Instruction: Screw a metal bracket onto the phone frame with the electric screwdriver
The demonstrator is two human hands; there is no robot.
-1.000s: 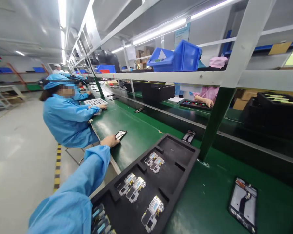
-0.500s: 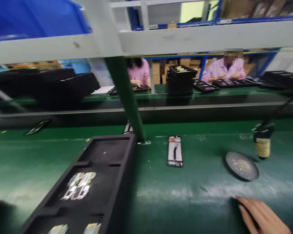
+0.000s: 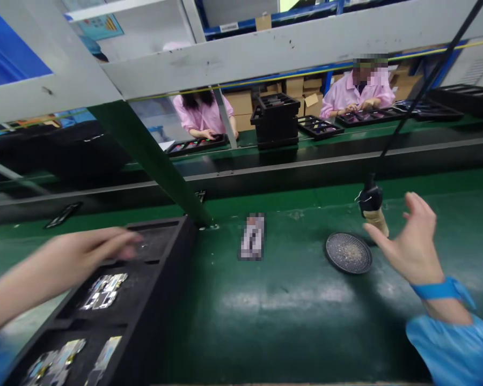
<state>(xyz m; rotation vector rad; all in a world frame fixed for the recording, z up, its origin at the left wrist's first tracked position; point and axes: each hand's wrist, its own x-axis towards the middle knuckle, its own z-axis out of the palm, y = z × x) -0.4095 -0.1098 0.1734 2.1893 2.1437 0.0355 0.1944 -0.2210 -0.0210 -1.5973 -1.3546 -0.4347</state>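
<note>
My left hand point(image 3: 86, 251) is blurred by motion and hovers over the far end of a black foam tray point(image 3: 161, 279) that holds small metal parts point(image 3: 103, 284); its fingers look stretched forward and hold nothing. My right hand point(image 3: 412, 241) is raised, open, fingers spread, just right of a round dark dish point(image 3: 348, 252) and close to a hanging electric screwdriver point(image 3: 372, 206). A phone frame point(image 3: 253, 236) lies flat on the green belt point(image 3: 273, 311) between the tray and the dish.
A green post point(image 3: 153, 161) of the grey shelf frame stands behind the tray. Two people in pink coats point(image 3: 203, 113) work at the opposite bench with black trays point(image 3: 277, 120). More phone parts point(image 3: 62, 214) lie at the back left.
My view has swung from the left along the line to straight ahead. My left hand came off the phone frame at the left and moved over the tray; my right hand rose beside the dish.
</note>
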